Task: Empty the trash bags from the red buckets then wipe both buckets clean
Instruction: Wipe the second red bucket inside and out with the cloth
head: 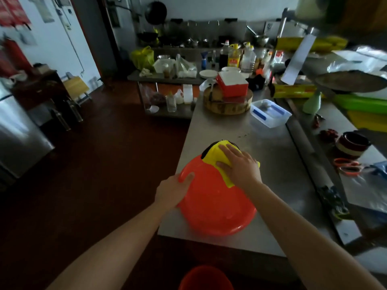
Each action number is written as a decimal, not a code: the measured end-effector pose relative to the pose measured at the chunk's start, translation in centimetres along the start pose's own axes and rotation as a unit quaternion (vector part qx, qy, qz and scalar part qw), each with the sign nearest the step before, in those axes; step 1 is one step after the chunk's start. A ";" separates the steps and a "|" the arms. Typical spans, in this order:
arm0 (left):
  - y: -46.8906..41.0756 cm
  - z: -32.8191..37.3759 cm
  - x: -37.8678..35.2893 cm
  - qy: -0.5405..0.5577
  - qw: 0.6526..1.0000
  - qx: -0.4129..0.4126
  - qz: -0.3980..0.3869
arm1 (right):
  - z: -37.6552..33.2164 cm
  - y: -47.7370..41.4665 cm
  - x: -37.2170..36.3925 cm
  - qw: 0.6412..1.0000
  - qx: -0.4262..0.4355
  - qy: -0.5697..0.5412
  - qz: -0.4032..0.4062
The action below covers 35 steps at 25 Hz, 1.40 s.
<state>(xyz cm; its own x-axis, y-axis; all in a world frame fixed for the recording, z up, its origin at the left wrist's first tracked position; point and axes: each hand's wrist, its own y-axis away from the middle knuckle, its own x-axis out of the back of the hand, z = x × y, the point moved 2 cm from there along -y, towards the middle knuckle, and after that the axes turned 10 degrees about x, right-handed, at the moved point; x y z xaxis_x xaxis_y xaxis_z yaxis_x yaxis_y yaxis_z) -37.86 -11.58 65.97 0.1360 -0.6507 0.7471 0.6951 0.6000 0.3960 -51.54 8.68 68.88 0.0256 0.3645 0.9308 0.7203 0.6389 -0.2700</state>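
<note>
A red bucket [215, 204] lies tipped on its side on the steel table [270, 164], its bottom toward me and its dark mouth facing away. My left hand [173, 190] grips its left edge, thumb over the rim. My right hand [238, 166] presses flat, fingers spread, on a yellow cloth [213, 156] draped over the bucket's upper side. A second red bucket [204, 278] stands on the floor at the bottom of the view, only its top showing.
On the table behind stand a round wooden chopping block [229, 103] with a red box [232, 84] on it and a clear plastic tub [270, 114]. Bowls, scissors and clutter fill the right side. Dark red floor [104, 164] lies to the left.
</note>
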 end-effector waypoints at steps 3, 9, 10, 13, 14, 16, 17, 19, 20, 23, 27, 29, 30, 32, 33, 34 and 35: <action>-2.0 0.5 0.1 -0.044 0.999 0.027 0.011 | -0.5 -3.4 -1.4 0.998 0.026 0.037 -0.042; -6.2 -2.0 1.4 -0.003 0.996 0.081 -0.048 | -3.2 -5.9 -5.8 0.977 0.119 0.045 -0.174; -6.7 -3.0 1.1 -0.008 0.994 0.086 -0.070 | -3.9 -5.7 -7.1 0.971 0.122 0.033 -0.204; -7.3 -4.9 -0.5 -0.029 0.995 0.031 -0.089 | -5.4 -5.1 -9.7 0.970 0.084 0.006 -0.228; -7.4 -5.2 -0.9 -0.017 0.997 -0.005 -0.073 | -5.8 -5.3 -10.0 0.973 0.062 0.003 -0.222; -7.3 -5.7 -1.4 0.013 0.998 -0.060 -0.023 | -6.7 -6.1 -10.4 0.977 0.027 0.005 -0.214; -7.1 -5.9 -1.6 -0.018 0.996 -0.092 0.015 | -7.1 -6.6 -10.7 0.978 0.010 0.009 -0.209; -6.3 -6.5 -2.3 -0.117 0.978 -0.152 0.080 | -8.1 -7.1 -11.3 0.980 -0.023 0.008 -0.199; -5.9 -6.9 -2.6 -0.141 0.970 -0.174 0.097 | -8.5 -7.2 -11.6 0.981 -0.032 0.005 -0.191; -5.0 -7.7 -2.9 -0.195 0.953 -0.206 0.104 | -8.7 -6.3 -11.9 0.984 -0.020 0.027 -0.173; -4.1 -8.4 -2.9 -0.259 0.916 -0.281 0.121 | -6.1 -5.0 -10.3 0.979 -0.105 0.052 -0.167; -3.6 -8.6 -3.2 -0.256 0.908 -0.308 0.121 | -5.3 -4.9 -9.2 0.965 -0.181 0.066 -0.176; -3.4 -8.6 -3.3 -0.252 0.908 -0.312 0.121 | -5.2 -5.1 -8.8 0.960 -0.200 0.074 -0.184; -3.1 -8.5 -3.3 -0.252 0.908 -0.310 0.127 | -5.4 -5.3 -8.0 0.958 -0.192 0.084 -0.197; -3.1 -8.4 -3.2 -0.253 0.909 -0.306 0.130 | -5.4 -5.2 -7.6 0.962 -0.166 0.087 -0.199; -3.0 -8.3 -3.0 -0.254 0.909 -0.303 0.134 | -5.2 -4.9 -7.4 0.966 -0.128 0.090 -0.203; -3.0 -8.3 -2.9 -0.253 0.909 -0.303 0.136 | -4.8 -4.4 -7.3 0.970 -0.085 0.087 -0.212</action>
<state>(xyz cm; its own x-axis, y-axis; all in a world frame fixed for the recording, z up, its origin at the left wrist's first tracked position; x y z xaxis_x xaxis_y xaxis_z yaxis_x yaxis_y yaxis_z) -34.53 -15.32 58.18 0.1255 -0.1268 0.9840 0.9662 0.2407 -0.0922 -51.56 -0.07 64.50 -0.1927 -0.0359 0.9806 0.7950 0.5800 0.1775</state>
